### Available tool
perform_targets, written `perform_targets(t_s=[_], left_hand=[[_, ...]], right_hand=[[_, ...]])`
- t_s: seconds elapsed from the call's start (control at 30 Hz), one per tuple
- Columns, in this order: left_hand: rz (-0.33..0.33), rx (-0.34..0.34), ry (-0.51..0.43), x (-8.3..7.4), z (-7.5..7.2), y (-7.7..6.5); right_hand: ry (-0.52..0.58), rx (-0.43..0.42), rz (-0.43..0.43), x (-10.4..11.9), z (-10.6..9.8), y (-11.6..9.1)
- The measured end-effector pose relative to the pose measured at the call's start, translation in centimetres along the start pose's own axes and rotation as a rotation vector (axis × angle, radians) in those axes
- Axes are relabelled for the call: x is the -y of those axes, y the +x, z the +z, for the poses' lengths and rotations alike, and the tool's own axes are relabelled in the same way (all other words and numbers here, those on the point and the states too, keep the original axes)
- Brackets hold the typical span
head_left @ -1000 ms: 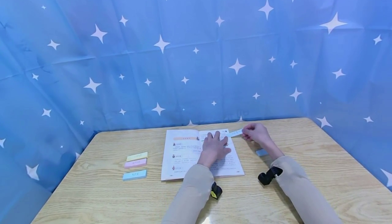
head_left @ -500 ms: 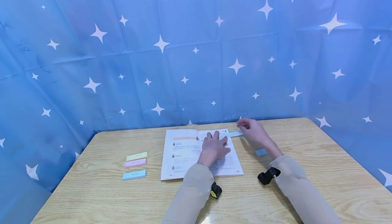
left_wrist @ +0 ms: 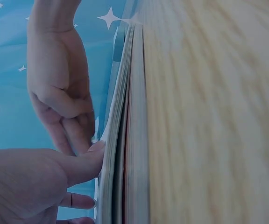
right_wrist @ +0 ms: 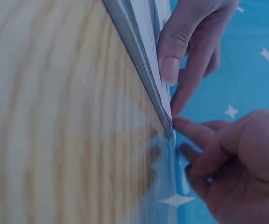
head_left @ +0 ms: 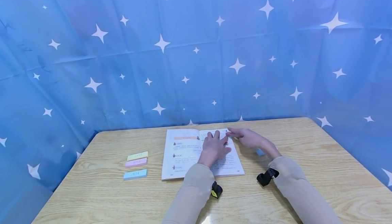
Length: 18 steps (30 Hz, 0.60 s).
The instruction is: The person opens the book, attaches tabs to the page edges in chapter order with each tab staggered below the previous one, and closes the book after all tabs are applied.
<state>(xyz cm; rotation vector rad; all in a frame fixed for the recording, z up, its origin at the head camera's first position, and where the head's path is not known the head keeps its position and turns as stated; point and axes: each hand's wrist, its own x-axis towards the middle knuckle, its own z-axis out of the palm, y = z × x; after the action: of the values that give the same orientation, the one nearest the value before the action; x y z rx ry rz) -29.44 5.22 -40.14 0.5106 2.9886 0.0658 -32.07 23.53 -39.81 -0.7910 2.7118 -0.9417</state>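
Observation:
An open book (head_left: 183, 152) with printed pages lies on the table. My left hand (head_left: 212, 149) rests on its right page with fingers spread; the left wrist view shows the thumb (left_wrist: 85, 165) at the page's edge. My right hand (head_left: 249, 138) reaches over the book's upper right edge. In the right wrist view, its extended index finger (right_wrist: 195, 132) touches the book near a corner, close to the left hand's fingers. The pale blue sticky strip at that edge is hidden by the right hand. A blue sticky pad (head_left: 260, 152) shows partly below the right wrist.
To the left of the book lie a yellow sticky pad (head_left: 137, 156), a pink one (head_left: 136, 162) and a blue one (head_left: 135, 174), each with handwriting. The wooden table (head_left: 101, 190) ends at a blue star-patterned curtain (head_left: 196, 53).
My right hand has let go of the pale blue strip, lifted, then moved left onto the page's edge, covering the strip. The left hand has stayed on the page.

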Motion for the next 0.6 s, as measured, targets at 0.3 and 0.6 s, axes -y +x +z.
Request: perform_targets(t_s=[0.3, 0.6], left_hand=[[-0.004, 0.008, -0.019, -0.08, -0.13, -0.11], [-0.01, 0.011, -0.008, -0.09, 0.01, 0.08]], right_hand=[[-0.127, 0.067, 0.114, 0.45, -0.5, -0.52], [-0.152, 0.071, 0.097, 1.01, -0.4, -0.41]])
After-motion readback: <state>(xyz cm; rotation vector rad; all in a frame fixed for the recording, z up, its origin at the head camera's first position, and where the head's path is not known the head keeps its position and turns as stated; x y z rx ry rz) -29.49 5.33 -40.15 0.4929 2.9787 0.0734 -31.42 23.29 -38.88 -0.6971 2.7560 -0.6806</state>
